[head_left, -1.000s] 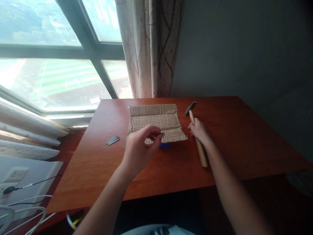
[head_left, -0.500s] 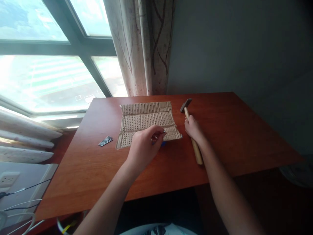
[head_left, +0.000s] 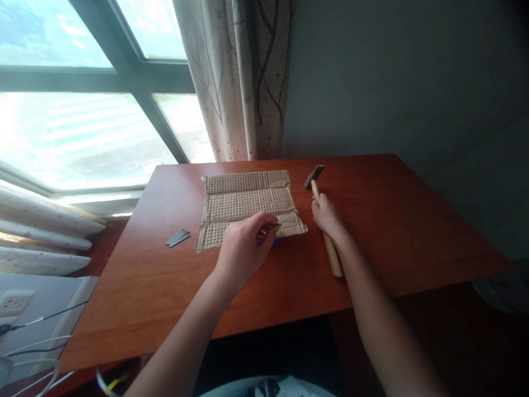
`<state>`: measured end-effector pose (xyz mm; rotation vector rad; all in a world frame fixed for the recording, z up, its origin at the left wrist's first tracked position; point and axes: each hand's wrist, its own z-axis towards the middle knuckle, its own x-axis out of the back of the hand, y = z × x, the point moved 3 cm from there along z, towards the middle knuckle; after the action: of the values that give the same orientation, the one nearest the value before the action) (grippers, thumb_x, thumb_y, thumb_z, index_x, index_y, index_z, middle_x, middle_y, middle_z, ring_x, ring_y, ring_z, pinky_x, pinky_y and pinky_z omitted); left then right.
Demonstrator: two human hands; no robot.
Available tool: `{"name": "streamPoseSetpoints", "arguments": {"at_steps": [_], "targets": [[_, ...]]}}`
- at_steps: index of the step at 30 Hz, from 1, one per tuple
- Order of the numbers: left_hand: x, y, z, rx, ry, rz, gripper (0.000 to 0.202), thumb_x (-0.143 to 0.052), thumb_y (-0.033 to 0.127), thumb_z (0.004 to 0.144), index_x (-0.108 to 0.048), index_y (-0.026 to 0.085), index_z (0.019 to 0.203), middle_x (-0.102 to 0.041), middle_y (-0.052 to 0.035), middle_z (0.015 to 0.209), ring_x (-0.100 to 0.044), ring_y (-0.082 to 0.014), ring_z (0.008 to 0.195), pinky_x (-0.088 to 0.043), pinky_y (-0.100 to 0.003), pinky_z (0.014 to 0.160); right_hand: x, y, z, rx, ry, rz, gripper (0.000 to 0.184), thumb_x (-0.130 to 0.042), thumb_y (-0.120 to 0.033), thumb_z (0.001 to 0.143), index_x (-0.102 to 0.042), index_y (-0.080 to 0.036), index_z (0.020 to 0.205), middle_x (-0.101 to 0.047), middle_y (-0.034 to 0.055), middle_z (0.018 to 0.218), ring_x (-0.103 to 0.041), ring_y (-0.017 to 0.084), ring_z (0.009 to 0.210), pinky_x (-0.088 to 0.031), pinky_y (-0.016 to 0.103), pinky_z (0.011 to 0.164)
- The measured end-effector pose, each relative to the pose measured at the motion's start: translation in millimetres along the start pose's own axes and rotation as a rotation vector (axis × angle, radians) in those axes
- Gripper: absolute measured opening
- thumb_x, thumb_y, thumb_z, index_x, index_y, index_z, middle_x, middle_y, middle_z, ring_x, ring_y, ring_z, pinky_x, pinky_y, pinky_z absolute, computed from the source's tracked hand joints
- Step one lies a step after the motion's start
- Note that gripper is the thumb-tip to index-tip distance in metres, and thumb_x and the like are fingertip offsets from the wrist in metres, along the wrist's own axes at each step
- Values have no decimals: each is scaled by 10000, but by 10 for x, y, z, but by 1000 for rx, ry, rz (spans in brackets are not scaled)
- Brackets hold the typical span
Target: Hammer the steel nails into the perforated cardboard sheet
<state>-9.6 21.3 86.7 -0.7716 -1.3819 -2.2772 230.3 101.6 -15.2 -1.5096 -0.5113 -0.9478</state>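
My left hand (head_left: 248,240) is closed in a pinch over the near right part of a perforated cardboard sheet (head_left: 243,204). Between its thumb and fingertips is a nail (head_left: 278,223), of which only the small tip shows. Beneath the pinch, a bit of a blue object (head_left: 274,241) peeks out, mostly covered by the hand. Right of the cardboard, my right hand (head_left: 326,214) wraps round the upper wooden handle of a hammer (head_left: 332,253). The hammer's head points to the far side, close above the table. A small fan of nails (head_left: 178,237) lies left of the cardboard.
Everything rests on a reddish-brown wooden table (head_left: 392,231). A window (head_left: 95,138) and a patterned curtain (head_left: 235,82) stand behind and to the left, a grey wall (head_left: 372,82) behind to the right. Cables (head_left: 41,342) hang by a wall socket (head_left: 15,303) at the lower left.
Hardly anything differs. The left fingertips have turned very slightly, and a little more of the blue object shows under them. The right hand and hammer stay where they were.
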Motion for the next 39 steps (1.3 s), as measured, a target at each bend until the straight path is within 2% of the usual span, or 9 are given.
{"name": "streamPoseSetpoints", "arguments": {"at_steps": [3,10,26,34,39], "targets": [[-9,2,1,-4,-1,18,32,-624,175,869,-640,198,853,-726,23,769,-688,-106,663,-500,-174,581,15,-22,-14,-14,-16,-17,217,-414,-205,898,-579,-162,1033,-711,171,998,-676,283,877,-483,348,747],[-19,2,-14,-17,15,48,32,-623,177,874,-641,194,853,-714,31,749,-677,-104,654,-482,-176,571,39,-54,-28,-45,-73,-34,248,-395,-211,924,-567,-137,1087,-713,168,991,-656,222,704,-456,297,637],[-67,-48,-13,-34,13,60,25,-642,185,863,-661,195,848,-706,31,723,-639,-93,616,-455,-179,556,42,-38,-26,-47,-42,14,189,-429,-204,894,-568,-166,1015,-704,162,982,-674,266,842,-478,333,733],[-78,-52,0,-44,21,49,55,-637,147,853,-666,194,848,-706,17,769,-618,-94,633,-457,-199,595,27,36,-5,-53,-72,153,171,-396,-344,941,-495,-212,894,-594,36,681,-560,173,544,-417,264,513],[-86,-54,8,-48,13,41,62,-634,143,853,-664,194,833,-703,17,759,-618,-100,637,-452,-206,592,245,-28,-205,-33,-148,287,262,-402,-445,954,-444,-225,819,-509,-31,650,-435,90,412,-354,215,388]]}}
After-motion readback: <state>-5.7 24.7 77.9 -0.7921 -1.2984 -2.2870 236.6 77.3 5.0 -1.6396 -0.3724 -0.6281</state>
